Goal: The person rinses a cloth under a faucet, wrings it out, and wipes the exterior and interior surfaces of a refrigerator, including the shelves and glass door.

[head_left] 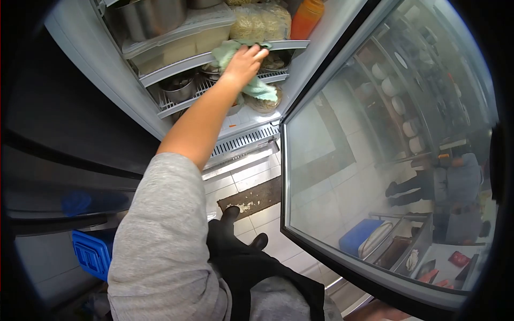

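My left hand (247, 65) reaches into an open upright fridge and holds a pale green cloth (260, 90) against the front edge of a shelf (187, 65). The cloth bunches under my fingers, and its loose end hangs below the shelf. Just behind the hand, on that shelf, are clear bags of pale noodle-like food (262, 22) and a lidded plastic tub (182, 49). Metal bowls (179, 88) stand on the wire rack underneath. Of my right arm only a strip of skin (377, 311) shows at the bottom edge; the hand itself cannot be made out.
The glass fridge door (342, 160) stands wide open on the right, reflecting the room. An orange bottle (308, 18) stands at the shelf's right end. A large metal pot (152, 18) is upper left. Below lie a brown mat (257, 195) with crumbs and a blue crate (91, 254).
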{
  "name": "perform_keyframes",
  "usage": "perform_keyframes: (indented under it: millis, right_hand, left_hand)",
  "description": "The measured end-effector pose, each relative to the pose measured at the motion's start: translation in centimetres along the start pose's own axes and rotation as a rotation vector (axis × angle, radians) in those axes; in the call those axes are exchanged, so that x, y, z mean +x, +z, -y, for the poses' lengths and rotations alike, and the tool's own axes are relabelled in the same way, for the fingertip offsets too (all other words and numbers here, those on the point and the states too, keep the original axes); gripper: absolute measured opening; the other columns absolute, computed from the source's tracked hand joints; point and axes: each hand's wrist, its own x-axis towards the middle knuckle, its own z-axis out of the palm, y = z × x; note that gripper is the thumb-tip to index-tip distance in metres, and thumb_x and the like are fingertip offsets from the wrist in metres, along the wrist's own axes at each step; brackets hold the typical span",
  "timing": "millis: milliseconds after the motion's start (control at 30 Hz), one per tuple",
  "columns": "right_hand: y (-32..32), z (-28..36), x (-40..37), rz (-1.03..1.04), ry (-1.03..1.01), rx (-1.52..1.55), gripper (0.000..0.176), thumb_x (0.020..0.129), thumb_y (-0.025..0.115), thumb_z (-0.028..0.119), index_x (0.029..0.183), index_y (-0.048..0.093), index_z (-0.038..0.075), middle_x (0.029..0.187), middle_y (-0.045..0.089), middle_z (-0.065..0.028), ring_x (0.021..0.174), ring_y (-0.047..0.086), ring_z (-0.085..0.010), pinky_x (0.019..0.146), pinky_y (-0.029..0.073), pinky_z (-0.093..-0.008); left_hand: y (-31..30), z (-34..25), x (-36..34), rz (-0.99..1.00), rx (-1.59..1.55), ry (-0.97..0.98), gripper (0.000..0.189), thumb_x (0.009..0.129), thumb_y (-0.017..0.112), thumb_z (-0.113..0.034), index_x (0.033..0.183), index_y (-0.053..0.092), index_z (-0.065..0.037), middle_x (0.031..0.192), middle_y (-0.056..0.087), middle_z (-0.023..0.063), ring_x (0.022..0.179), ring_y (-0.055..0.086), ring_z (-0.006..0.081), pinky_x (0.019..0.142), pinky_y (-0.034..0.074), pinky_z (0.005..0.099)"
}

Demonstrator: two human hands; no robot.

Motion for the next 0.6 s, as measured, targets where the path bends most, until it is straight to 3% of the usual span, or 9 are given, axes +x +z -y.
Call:
perform_keyframes:
  millis: [133, 200, 233, 267, 333, 367, 400, 533, 600]
  right_hand:
    - [-0.3, -0.6, -0.2, 0.012, -0.027, 0.049, 0.053, 0.099, 0.024, 0.029, 0.145, 0.021, 0.002, 0.147, 0.024, -0.0252, 0.133, 0.028, -0.0449, 0.108, 0.029, -0.0598]
    - [-1.3, -3.0, -0.3, 0.018, 0.047, 0.073, 0.054, 0.099, 0.023, 0.029, 0.147, 0.016, 0.003, 0.149, 0.019, -0.0231, 0.133, 0.028, -0.0435, 0.11, 0.024, -0.0605]
    - [-1.4, -2.0, 0.2, 0.173, -0.158, -0.341, 0.056, 0.099, 0.023, 0.03, 0.147, 0.012, 0.004, 0.151, 0.015, -0.0204, 0.136, 0.025, -0.0406, 0.112, 0.019, -0.0608]
    - [-1.3, -2.5, 0.1, 0.153, -0.093, -0.17, 0.058, 0.098, 0.024, 0.033, 0.148, 0.013, 0.005, 0.151, 0.017, -0.0182, 0.138, 0.021, -0.0368, 0.112, 0.02, -0.0598]
    - [0.0, -0.9, 0.4, -0.022, -0.096, 0.241, 0.047, 0.101, 0.029, 0.03, 0.131, 0.048, -0.002, 0.141, 0.039, -0.0187, 0.132, 0.036, -0.035, 0.107, 0.039, -0.0444]
    - [-0.6, -0.1, 0.8, 0.108, -0.13, -0.169, 0.049, 0.101, 0.027, 0.027, 0.141, 0.031, -0.001, 0.145, 0.031, -0.022, 0.132, 0.034, -0.0376, 0.108, 0.036, -0.0515]
    - [0.5, -0.2, 0.5, -0.142, 0.116, 0.481, 0.052, 0.101, 0.023, 0.027, 0.145, 0.017, -0.001, 0.147, 0.024, -0.0238, 0.133, 0.031, -0.0405, 0.107, 0.032, -0.0584]
    - [0.2, -2.4, -0.2, -0.104, 0.145, 0.506, 0.053, 0.101, 0.018, 0.03, 0.144, 0.019, -0.001, 0.147, 0.023, -0.0221, 0.133, 0.029, -0.0424, 0.11, 0.024, -0.062]
    - [1.7, 0.7, 0.9, -0.291, 0.223, 0.664, 0.053, 0.103, 0.021, 0.034, 0.134, 0.033, -0.007, 0.129, 0.042, -0.0216, 0.116, 0.05, -0.0317, 0.105, 0.04, -0.055]
  left_hand:
    - [-1.9, 2.8, -6.5, 0.089, -0.008, -0.108, 0.045, 0.08, 0.053, -0.017, 0.124, 0.057, -0.009, 0.124, 0.046, -0.0045, 0.11, 0.044, 0.0161, 0.089, 0.04, 0.0327]
    - [-2.2, 4.5, -10.6, 0.119, -0.107, -0.216, 0.051, 0.081, 0.052, -0.015, 0.132, 0.05, -0.008, 0.124, 0.047, -0.0036, 0.108, 0.046, 0.0176, 0.089, 0.04, 0.034]
    - [-3.5, 5.1, -12.3, 0.119, -0.088, -0.253, 0.054, 0.081, 0.051, -0.014, 0.134, 0.048, -0.008, 0.124, 0.048, -0.0032, 0.107, 0.046, 0.0184, 0.089, 0.04, 0.0338]
    - [-4.9, 5.5, -13.8, 0.119, -0.071, -0.292, 0.056, 0.081, 0.051, -0.013, 0.136, 0.045, -0.008, 0.124, 0.048, -0.0028, 0.106, 0.047, 0.0191, 0.089, 0.04, 0.0336]
    - [-6.2, 5.6, -16.7, 0.12, 0.015, -0.343, 0.054, 0.081, 0.051, -0.011, 0.135, 0.046, -0.008, 0.124, 0.048, -0.0023, 0.106, 0.048, 0.02, 0.088, 0.042, 0.0337]
    - [-6.7, 5.7, -17.7, 0.127, 0.101, -0.395, 0.053, 0.081, 0.05, -0.01, 0.134, 0.047, -0.007, 0.124, 0.048, -0.0018, 0.105, 0.049, 0.0209, 0.088, 0.043, 0.0339]
    - [-7.0, 5.8, -18.5, 0.124, 0.107, -0.401, 0.053, 0.081, 0.05, -0.01, 0.134, 0.047, -0.007, 0.124, 0.048, -0.0018, 0.105, 0.049, 0.0209, 0.088, 0.043, 0.0339]
    - [-8.8, 5.0, -23.3, 0.2, -0.037, -0.664, 0.036, 0.083, 0.05, -0.006, 0.117, 0.058, -0.005, 0.121, 0.054, 0.003, 0.102, 0.053, 0.0248, 0.085, 0.048, 0.0384]
    - [-11.1, 3.7, -26.2, 0.321, -0.229, -0.644, 0.035, 0.081, 0.05, -0.002, 0.115, 0.059, -0.006, 0.117, 0.056, 0.0057, 0.104, 0.053, 0.0277, 0.088, 0.048, 0.0393]
